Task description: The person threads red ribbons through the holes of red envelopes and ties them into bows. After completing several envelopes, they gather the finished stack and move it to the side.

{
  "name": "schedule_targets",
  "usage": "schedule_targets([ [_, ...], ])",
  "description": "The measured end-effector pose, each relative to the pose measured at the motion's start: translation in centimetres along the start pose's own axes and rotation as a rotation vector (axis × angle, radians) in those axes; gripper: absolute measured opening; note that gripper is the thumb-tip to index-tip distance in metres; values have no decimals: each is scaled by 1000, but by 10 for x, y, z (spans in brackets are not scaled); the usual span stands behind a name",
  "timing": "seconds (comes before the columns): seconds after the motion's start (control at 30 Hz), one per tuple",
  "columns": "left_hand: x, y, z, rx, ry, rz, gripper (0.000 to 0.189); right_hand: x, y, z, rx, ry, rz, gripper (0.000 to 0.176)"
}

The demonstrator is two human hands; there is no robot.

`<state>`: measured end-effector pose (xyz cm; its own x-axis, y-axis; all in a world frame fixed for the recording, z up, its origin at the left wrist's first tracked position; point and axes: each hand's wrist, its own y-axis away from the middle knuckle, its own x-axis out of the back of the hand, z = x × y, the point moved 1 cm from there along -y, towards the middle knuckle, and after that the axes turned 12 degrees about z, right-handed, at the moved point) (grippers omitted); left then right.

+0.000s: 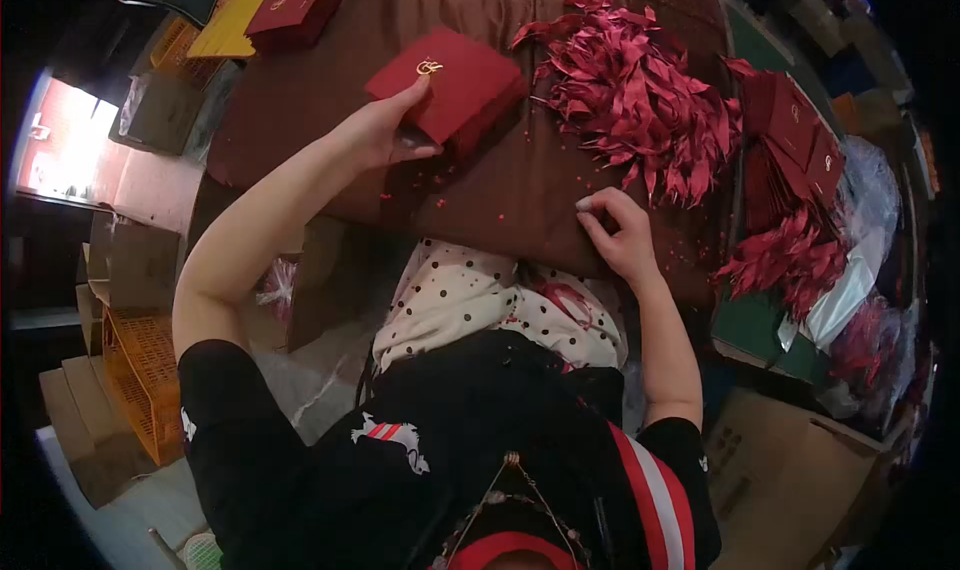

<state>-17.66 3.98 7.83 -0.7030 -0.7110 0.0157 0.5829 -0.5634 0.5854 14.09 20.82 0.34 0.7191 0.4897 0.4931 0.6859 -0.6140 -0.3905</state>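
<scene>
My left hand (385, 125) grips the near left corner of a stack of red cards (480, 75), its thumb on top beside a gold emblem (429, 68). The fingers under that corner are partly hidden. My right hand (622, 232) hovers at the table's near edge, fingers loosely curled, with a gap between thumb and forefinger and nothing visible in it. Just beyond it lies a large heap of shiny dark-red ribbons (640, 90) with pointed ends.
A brown cloth covers the table (290, 120), sprinkled with red scraps. Another red stack (290, 12) sits at the far left. On the right, red cards with ribbons (790, 135) lie beside clear plastic (870, 200). An orange crate (140, 380) and cardboard boxes (790, 470) stand around.
</scene>
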Motion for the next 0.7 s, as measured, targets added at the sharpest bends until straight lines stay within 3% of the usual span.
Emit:
schedule_targets([
  [0.17,5,-6,-8,129,2,-138,89,4,2,4,177,-63,124,14],
  [0.23,18,5,-10,130,-50,-24,95,8,7,3,215,-83,275,16],
  [0.27,25,5,-14,36,-116,129,92,12,7,5,216,-76,287,16],
  [0.3,37,-6,-19,30,-121,121,92,19,5,9,265,24,358,16],
  [0.37,58,-27,-26,-657,-552,604,96,33,1,15,301,203,461,15],
  [0.4,41,1,-15,-852,-602,611,98,40,-3,17,274,237,465,15],
  [0.43,38,6,-11,-859,-598,601,98,45,-8,16,248,273,469,15],
  [0.5,28,13,-1,-1422,-1174,701,95,53,-21,11,212,322,455,14],
  [0.7,-12,12,-23,-1490,-1213,485,91,67,-61,15,136,486,473,31],
])
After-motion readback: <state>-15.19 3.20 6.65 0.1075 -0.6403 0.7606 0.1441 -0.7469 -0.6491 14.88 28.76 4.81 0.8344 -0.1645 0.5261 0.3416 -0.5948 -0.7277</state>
